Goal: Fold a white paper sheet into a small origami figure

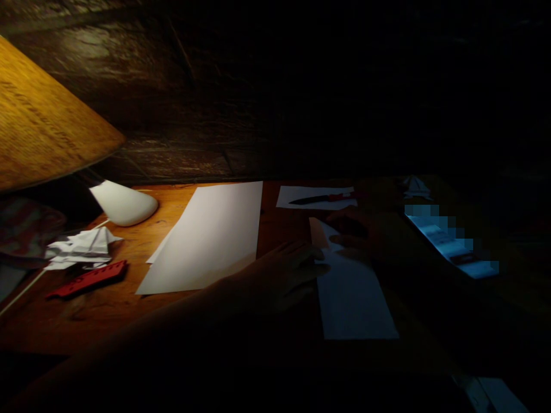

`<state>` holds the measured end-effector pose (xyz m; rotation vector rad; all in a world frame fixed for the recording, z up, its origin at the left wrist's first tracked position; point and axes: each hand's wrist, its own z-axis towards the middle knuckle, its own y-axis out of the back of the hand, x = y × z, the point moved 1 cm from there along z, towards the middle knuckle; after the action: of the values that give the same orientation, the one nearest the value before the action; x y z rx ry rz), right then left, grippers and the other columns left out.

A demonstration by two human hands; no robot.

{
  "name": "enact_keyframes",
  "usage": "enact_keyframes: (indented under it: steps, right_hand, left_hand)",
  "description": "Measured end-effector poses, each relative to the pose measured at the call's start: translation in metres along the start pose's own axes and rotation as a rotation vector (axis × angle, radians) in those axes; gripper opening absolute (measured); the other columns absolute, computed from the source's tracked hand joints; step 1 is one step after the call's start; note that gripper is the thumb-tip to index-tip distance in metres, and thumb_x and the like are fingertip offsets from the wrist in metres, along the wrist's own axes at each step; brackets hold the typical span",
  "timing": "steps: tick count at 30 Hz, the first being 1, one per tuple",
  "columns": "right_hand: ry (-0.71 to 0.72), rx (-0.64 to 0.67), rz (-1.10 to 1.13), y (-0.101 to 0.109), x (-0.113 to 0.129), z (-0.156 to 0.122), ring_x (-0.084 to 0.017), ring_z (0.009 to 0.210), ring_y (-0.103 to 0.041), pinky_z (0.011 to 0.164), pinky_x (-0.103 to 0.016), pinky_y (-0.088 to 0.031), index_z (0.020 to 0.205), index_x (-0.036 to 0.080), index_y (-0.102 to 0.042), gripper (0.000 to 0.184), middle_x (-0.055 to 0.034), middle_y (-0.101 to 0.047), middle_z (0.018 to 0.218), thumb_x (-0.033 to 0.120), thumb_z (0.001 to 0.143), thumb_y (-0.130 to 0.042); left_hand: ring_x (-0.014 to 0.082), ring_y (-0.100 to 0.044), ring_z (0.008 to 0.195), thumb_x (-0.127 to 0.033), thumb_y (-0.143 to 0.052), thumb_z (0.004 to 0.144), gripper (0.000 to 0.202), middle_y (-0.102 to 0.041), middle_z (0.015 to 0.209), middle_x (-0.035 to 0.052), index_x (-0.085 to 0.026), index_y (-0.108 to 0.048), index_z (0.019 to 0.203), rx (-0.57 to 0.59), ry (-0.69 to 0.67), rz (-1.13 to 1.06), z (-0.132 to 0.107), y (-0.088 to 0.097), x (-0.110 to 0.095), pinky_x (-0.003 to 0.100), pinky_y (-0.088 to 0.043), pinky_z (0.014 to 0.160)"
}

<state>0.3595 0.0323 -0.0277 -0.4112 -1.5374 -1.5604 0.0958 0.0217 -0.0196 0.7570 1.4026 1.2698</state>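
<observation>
The scene is dim, and both hands are dark shapes. A long strip of white paper (pixel 355 292) lies on the wooden table (pixel 103 312), its far end folded over in a pale tip (pixel 321 235). My left hand (pixel 279 275) lies at the strip's left edge, fingertips on the paper. My right hand (pixel 350 235) sits over the far end of the strip, fingers spread across the fold. Neither grip is clear in this darkness. A large white paper sheet (pixel 202 238) lies just left of my left hand, not touched by it.
A dark-bladed knife with a red handle (pixel 321 198) lies on a paper at the far side. At left are a folded paper model (pixel 81 246), a red ruler (pixel 88 278), a white rounded object (pixel 124 202) and a yellow lampshade (pixel 43 115). A lit phone screen (pixel 451 244) glows at right.
</observation>
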Motion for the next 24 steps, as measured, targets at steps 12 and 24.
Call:
enact_keyframes:
  steps: [12,24]
  right_hand:
    - [-0.058,-0.057,-0.156,-0.025,0.004,0.003,-0.015,0.062,-0.049,0.056,-0.029,-0.032,0.118,0.023,-0.066,0.039,0.0023,-0.053,0.070,0.046,0.087,-0.066]
    - [-0.129,-0.023,-0.257,-0.025,0.040,-0.009,-0.019,0.066,-0.054,0.056,-0.030,-0.031,0.125,0.023,-0.061,0.043,-0.0032,-0.065,0.080,0.044,0.087,-0.062]
  left_hand:
    - [0.0289,-0.054,0.131,-0.019,-0.056,0.096,0.040,-0.052,0.147,0.0119,-0.017,-0.055,0.135,-0.009,0.037,-0.141,-0.001,0.004,-0.002,0.046,-0.049,0.110]
    - [0.0282,-0.053,0.125,-0.022,-0.060,0.096,0.044,-0.053,0.138,0.0091,-0.028,-0.057,0.140,0.029,0.063,-0.109,-0.009,0.009,0.002,0.046,-0.050,0.106]
